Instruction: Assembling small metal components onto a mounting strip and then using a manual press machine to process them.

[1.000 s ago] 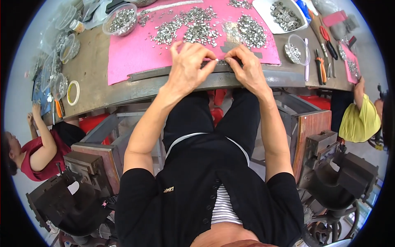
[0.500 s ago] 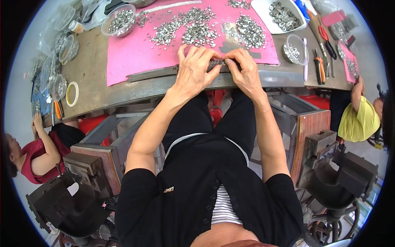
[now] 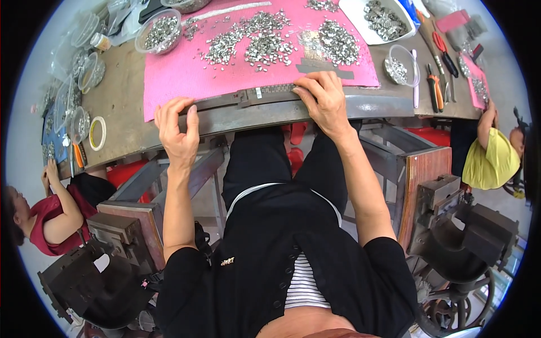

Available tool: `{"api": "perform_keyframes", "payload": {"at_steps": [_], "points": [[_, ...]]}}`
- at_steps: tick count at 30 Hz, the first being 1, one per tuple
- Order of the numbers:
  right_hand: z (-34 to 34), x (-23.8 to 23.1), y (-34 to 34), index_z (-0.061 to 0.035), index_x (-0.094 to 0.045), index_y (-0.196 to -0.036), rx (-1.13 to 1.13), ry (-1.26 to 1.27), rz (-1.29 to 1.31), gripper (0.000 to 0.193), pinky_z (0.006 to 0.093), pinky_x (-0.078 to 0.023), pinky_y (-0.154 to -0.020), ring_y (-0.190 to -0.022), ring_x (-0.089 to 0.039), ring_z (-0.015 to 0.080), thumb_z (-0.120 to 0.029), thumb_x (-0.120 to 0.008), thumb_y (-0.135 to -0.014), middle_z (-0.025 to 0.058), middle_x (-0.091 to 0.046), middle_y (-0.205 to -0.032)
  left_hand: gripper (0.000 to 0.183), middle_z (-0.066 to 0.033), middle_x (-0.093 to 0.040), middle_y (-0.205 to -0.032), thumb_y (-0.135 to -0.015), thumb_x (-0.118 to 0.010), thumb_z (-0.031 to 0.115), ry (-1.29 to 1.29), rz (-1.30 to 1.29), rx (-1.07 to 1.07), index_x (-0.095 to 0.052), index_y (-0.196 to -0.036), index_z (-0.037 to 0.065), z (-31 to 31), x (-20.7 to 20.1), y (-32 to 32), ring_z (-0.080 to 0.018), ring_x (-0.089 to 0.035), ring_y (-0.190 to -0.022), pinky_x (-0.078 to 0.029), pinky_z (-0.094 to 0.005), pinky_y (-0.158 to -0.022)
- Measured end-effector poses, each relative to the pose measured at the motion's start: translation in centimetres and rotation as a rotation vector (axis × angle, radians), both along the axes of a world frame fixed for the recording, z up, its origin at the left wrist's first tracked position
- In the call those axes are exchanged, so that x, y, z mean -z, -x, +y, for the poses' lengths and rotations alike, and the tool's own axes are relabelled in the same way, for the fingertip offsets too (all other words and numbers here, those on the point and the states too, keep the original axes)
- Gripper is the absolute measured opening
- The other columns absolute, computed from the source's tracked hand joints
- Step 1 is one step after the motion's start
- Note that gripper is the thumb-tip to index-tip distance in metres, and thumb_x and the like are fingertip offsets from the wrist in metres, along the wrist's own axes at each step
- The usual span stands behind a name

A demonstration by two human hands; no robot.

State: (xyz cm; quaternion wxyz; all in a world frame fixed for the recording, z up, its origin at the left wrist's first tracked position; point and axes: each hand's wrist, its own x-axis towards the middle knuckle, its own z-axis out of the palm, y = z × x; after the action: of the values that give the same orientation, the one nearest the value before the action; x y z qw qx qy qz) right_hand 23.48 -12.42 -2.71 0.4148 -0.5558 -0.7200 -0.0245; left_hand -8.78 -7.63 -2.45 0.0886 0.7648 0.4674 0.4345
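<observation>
A long, narrow dark metal bar (image 3: 222,101) lies along the front edge of the pink mat (image 3: 169,79). Its right part has a row of small slots, and one bright silver piece (image 3: 258,93) stands out there. My left hand (image 3: 179,132) is curled round the bar's left end, thumb and forefinger close together. At the slotted right end, my right hand (image 3: 326,104) grips with thumb and fingertips; whatever is under those fingertips is hidden. Beyond the hands, loose small silver metal pieces (image 3: 267,48) lie in several heaps on the mat.
Flat grey strips (image 3: 324,70) lie on the mat behind my right hand. Clear tubs (image 3: 160,34) (image 3: 401,66) and a white tray (image 3: 385,22) hold metal pieces. Orange-handled pliers (image 3: 435,90) and a tape roll (image 3: 97,133) lie on the table. Two people sit at either side.
My left hand has moved left from the bar's middle to its left end. My right hand has stayed near the right end, uncovering the slotted part between them.
</observation>
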Motion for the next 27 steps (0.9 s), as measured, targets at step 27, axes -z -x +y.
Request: {"api": "perform_keyframes", "payload": {"at_steps": [27], "points": [[-0.7, -0.3, -0.6, -0.0028, -0.072, -0.105, 0.116, 0.058, 0.453, 0.016, 0.0351, -0.053, -0.080, -0.090, -0.067, 0.0267, -0.002, -0.071, -0.089, 0.0118, -0.071, -0.100, 0.046, -0.0074, -0.058, -0.098, -0.071, -0.082, 0.006, -0.050, -0.023, 0.557, -0.072, -0.115, 0.009, -0.8, -4.6, -11.8, -0.0248, -0.059, -0.086, -0.048, -0.0382, -0.077]]}}
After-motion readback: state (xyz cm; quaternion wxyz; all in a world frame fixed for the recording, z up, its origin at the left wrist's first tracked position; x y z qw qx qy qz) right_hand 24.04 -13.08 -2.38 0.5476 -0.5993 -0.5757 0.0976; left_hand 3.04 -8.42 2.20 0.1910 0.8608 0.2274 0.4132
